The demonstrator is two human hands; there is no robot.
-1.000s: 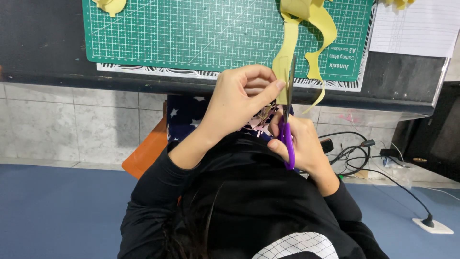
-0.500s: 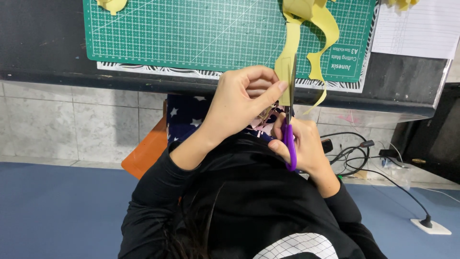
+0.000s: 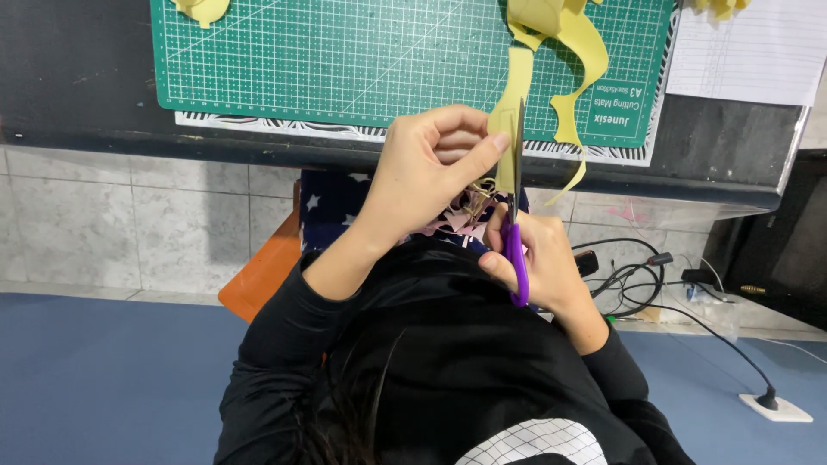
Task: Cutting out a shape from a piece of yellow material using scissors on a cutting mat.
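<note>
Yellow strip (image 3: 510, 112) pinched in left hand (image 3: 422, 176), scissors (image 3: 515, 237) in right hand (image 3: 538, 263), at mat's edge (image 3: 413, 131).

The yellow paper strip (image 3: 508, 112) runs off the top edge; its lower end is hidden behind the left hand (image 3: 426, 172). The scissors' (image 3: 515, 250) handle loops are covered by the right hand (image 3: 538, 263)

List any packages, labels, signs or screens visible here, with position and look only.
Printed label: white lettering on the green cutting mat's lower right corner.
Printed sheet: white ruled paper, top right, beside the mat.
No packages, signs or screens show.
</note>
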